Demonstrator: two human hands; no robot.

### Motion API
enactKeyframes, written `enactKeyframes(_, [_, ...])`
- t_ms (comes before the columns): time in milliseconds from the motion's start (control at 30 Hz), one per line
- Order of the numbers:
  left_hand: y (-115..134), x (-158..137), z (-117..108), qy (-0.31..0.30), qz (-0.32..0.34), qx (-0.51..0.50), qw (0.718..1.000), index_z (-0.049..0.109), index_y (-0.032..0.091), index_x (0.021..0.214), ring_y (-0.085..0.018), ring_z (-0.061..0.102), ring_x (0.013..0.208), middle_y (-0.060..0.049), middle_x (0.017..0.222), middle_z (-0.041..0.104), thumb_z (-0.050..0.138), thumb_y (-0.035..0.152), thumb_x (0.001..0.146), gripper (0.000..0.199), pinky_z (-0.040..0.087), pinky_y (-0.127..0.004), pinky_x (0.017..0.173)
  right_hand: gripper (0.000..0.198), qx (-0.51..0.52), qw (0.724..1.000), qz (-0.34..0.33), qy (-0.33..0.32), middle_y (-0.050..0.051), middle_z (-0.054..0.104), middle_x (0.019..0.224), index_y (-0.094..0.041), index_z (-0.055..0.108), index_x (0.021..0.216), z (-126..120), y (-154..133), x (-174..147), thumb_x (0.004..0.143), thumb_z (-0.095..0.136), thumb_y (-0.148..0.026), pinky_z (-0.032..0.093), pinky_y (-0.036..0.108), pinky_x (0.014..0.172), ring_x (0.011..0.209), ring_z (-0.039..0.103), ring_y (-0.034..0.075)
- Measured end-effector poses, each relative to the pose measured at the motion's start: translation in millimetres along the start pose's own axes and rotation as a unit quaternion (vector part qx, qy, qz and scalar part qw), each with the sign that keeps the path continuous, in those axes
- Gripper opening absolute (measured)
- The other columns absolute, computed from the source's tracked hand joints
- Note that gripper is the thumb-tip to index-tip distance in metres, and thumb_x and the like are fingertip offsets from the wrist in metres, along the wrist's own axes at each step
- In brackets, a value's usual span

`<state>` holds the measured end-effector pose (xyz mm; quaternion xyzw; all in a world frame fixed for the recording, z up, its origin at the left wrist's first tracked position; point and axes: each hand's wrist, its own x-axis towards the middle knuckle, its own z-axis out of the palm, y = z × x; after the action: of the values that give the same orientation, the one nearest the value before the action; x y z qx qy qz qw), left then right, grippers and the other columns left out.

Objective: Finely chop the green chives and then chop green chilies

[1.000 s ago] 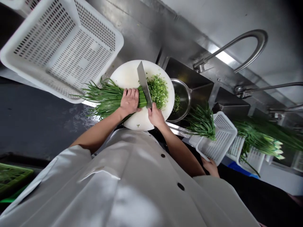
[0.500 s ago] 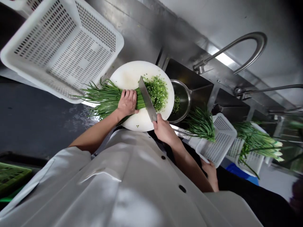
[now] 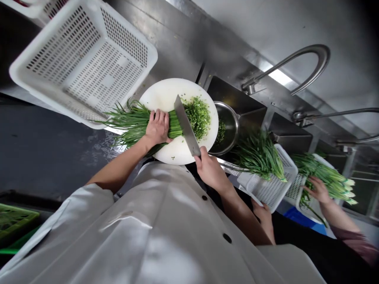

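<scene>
My left hand [image 3: 158,128] is wrapped over a thick bunch of long garlic chives [image 3: 128,123], pressing it onto the round white cutting board [image 3: 160,94]. The leafy ends hang past the board's left edge. My right hand [image 3: 211,171] grips a broad kitchen knife [image 3: 186,127] by its handle, which the fingers hide. Its blade lies slantwise across the board, between the bunch's cut ends and a heap of chopped chives [image 3: 199,117]. To the right, partly beneath the board's edge, stands a round metal bowl [image 3: 237,126] with some chopped pieces inside.
A large white perforated basket [image 3: 108,81] stands at upper left. Sinks with curved faucets [image 3: 321,51] run along the wall. At right, more chives [image 3: 262,157] lie over a white basket [image 3: 266,193]. A co-worker's hand [image 3: 263,217] holds its rim; another hand [image 3: 319,191] touches bundled chives [image 3: 337,181] beyond.
The knife and my right hand have shifted slightly right; my left hand has slid slightly left along the bunch. A co-worker's hand has come in at right, and the chives over the basket have moved right.
</scene>
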<state>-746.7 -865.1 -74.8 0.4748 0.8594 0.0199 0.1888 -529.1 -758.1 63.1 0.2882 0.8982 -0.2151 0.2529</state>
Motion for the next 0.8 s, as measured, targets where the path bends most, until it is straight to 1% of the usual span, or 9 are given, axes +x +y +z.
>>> enactKeyframes(67, [1, -1, 3, 0.003, 0.003, 0.000, 1.000, 0.018, 0.002, 0.164, -0.046, 0.026, 0.152, -0.028, 0.160, 0.037, 0.073, 0.062, 0.073, 0.122, 0.005, -0.055, 0.128, 0.035, -0.003, 1.000, 0.006, -0.030, 0.012, 0.071, 0.083, -0.014, 0.049, 0.133, 3, 0, 1, 0.103, 0.039, -0.030, 0.041, 0.031, 0.064, 0.075, 0.067, 0.028])
enactKeyframes(167, [3, -2, 7, 0.002, 0.009, -0.002, 1.000, 0.021, 0.001, 0.163, -0.045, 0.031, 0.149, -0.027, 0.158, 0.039, 0.071, 0.059, 0.075, 0.117, 0.007, -0.053, 0.127, 0.038, 0.010, 0.999, 0.002, -0.034, 0.016, 0.073, 0.093, -0.012, 0.046, 0.137, 18, -5, 38, 0.103, 0.040, -0.028, 0.044, 0.033, 0.070, 0.085, 0.069, 0.030])
enactKeyframes(300, [5, -4, 7, 0.013, 0.016, 0.004, 1.000, 0.026, -0.004, 0.159, -0.043, 0.035, 0.147, -0.029, 0.157, 0.040, 0.071, 0.058, 0.075, 0.114, 0.010, -0.050, 0.127, 0.043, 0.026, 0.999, -0.012, 0.025, 0.022, 0.072, 0.107, -0.006, 0.042, 0.142, 42, -16, 105, 0.104, 0.034, -0.026, 0.048, 0.038, 0.082, 0.100, 0.068, 0.034])
enactKeyframes(367, [2, -4, 3, 0.014, 0.011, 0.008, 1.000, 0.024, -0.006, 0.160, -0.042, 0.035, 0.147, -0.030, 0.157, 0.040, 0.072, 0.061, 0.074, 0.118, 0.011, -0.050, 0.127, 0.045, 0.033, 0.998, -0.016, 0.044, 0.021, 0.072, 0.106, -0.006, 0.041, 0.143, 43, -19, 118, 0.105, 0.034, -0.027, 0.049, 0.040, 0.083, 0.099, 0.069, 0.034])
enactKeyframes(467, [-6, -6, -5, 0.008, 0.004, 0.008, 1.000, 0.018, -0.005, 0.162, -0.043, 0.030, 0.151, -0.031, 0.161, 0.036, 0.071, 0.072, 0.072, 0.129, 0.008, -0.052, 0.127, 0.043, 0.038, 0.998, -0.008, 0.050, 0.018, 0.073, 0.099, -0.009, 0.043, 0.142, 29, -15, 97, 0.105, 0.036, -0.030, 0.048, 0.038, 0.078, 0.093, 0.069, 0.034])
enactKeyframes(567, [-12, -11, -10, 0.004, 0.017, 0.011, 1.000, 0.016, -0.005, 0.162, -0.044, 0.028, 0.153, -0.032, 0.161, 0.034, 0.068, 0.080, 0.070, 0.136, 0.006, -0.051, 0.128, 0.041, 0.029, 0.998, -0.001, 0.048, 0.014, 0.071, 0.090, -0.013, 0.044, 0.140, 10, -8, 47, 0.105, 0.038, -0.032, 0.044, 0.034, 0.071, 0.085, 0.068, 0.032])
enactKeyframes(667, [-8, -17, -5, 0.006, 0.013, 0.024, 1.000, 0.018, -0.006, 0.162, -0.046, 0.029, 0.152, -0.034, 0.161, 0.033, 0.071, 0.079, 0.069, 0.136, 0.007, -0.051, 0.128, 0.036, 0.010, 1.000, 0.004, 0.002, 0.012, 0.070, 0.082, -0.013, 0.047, 0.135, -1, -4, 5, 0.104, 0.039, -0.031, 0.040, 0.031, 0.066, 0.078, 0.067, 0.029])
enactKeyframes(733, [-2, -20, 1, 0.008, 0.000, 0.028, 1.000, 0.019, -0.006, 0.161, -0.048, 0.028, 0.151, -0.035, 0.162, 0.031, 0.073, 0.075, 0.070, 0.134, 0.008, -0.052, 0.127, 0.033, 0.001, 0.999, 0.010, -0.036, 0.012, 0.070, 0.082, -0.013, 0.049, 0.131, -2, -4, -5, 0.104, 0.040, -0.029, 0.039, 0.030, 0.065, 0.077, 0.067, 0.028])
enactKeyframes(800, [2, -22, 7, 0.010, -0.001, 0.025, 1.000, 0.019, -0.006, 0.161, -0.049, 0.028, 0.151, -0.035, 0.161, 0.031, 0.073, 0.070, 0.073, 0.128, 0.009, -0.053, 0.126, 0.033, -0.002, 0.998, 0.014, -0.058, 0.013, 0.072, 0.085, -0.013, 0.049, 0.132, 2, -5, 2, 0.104, 0.041, -0.028, 0.040, 0.030, 0.066, 0.080, 0.069, 0.028])
